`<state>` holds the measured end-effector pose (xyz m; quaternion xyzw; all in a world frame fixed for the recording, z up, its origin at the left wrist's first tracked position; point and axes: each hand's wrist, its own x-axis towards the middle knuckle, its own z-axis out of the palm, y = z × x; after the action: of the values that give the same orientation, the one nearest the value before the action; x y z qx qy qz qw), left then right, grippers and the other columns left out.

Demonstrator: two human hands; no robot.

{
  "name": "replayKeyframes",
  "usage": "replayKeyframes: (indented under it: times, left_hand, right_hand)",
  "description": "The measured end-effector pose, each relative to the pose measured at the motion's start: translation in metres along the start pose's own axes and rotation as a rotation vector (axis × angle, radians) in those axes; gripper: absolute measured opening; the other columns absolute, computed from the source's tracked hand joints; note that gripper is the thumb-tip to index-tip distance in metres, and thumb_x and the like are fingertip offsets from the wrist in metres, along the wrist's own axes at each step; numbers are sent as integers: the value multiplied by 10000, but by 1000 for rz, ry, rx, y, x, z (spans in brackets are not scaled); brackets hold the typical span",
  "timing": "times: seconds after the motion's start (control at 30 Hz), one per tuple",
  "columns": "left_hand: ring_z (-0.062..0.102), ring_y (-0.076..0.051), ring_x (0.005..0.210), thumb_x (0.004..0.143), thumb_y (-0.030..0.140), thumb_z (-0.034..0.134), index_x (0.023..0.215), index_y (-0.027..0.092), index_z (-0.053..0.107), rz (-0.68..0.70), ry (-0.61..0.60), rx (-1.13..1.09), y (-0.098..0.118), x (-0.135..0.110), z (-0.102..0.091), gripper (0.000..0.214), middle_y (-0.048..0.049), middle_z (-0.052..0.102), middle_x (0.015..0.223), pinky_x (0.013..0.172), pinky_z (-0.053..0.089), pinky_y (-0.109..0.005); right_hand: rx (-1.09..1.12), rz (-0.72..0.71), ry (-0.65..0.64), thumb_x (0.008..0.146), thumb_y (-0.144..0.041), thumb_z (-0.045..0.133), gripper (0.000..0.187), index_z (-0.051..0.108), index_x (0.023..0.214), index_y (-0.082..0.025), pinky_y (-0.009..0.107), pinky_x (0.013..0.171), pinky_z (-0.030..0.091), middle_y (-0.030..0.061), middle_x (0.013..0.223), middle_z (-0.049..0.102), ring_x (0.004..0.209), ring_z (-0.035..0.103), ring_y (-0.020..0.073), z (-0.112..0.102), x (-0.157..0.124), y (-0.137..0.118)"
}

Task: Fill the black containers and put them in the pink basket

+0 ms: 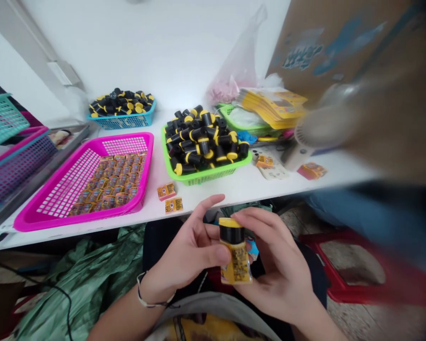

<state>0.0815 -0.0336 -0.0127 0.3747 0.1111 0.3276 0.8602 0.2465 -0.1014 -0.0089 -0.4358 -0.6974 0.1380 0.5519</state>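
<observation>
Both hands hold a small black canister (231, 234) with a yellow cap, upright above my lap. A yellow printed label or sleeve (237, 263) surrounds its lower part; I cannot tell which. My left hand (199, 246) presses its thumb against the canister's left side, with the index finger raised. On the other side, my right hand (277, 260) has fingertips by the cap and its thumb near the bottom. Two small orange printed packets (166, 191) lie on the table's front edge, just beyond my left hand.
A green basket (206, 176) and a blue basket (124, 121) hold piles of black canisters with yellow caps. Rows of printed packets lie in a pink basket (81, 217). Yellow printed sheets (275, 106) and a small fan (307, 135) stand right. A red stool (372, 279) is below.
</observation>
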Motion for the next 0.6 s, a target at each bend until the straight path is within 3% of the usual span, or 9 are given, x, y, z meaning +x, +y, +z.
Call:
replayKeyframes:
  times: [0.2,0.47,0.6]
  left_hand:
    - [790,-169,740,723,254,943,1525,299,308,29,54,61,6,-2,1,1024,-42,824,910,703,617,-235]
    - [809,-201,783,703,163,945,1459,290,368,65,46,95,6,-3,5,959,-48,832,963,706,644,-252]
    - [810,-197,815,723,117,921,1485,305,306,98,80,115,6,-3,8,998,-21,828,917,709,640,-235]
  right_hand:
    - [151,0,-102,698,1,712,810,512,1426,-291,293,906,612,83,1352,557,1252,581,256,-3,-2,4]
    - [-47,-107,-17,794,-80,773,712,539,1446,-242,266,1098,502,74,1349,603,1231,606,204,-6,4,0]
    - [-30,-20,-132,804,-82,748,802,451,1526,-269,287,1163,461,83,1494,523,1384,527,224,-12,1,-2]
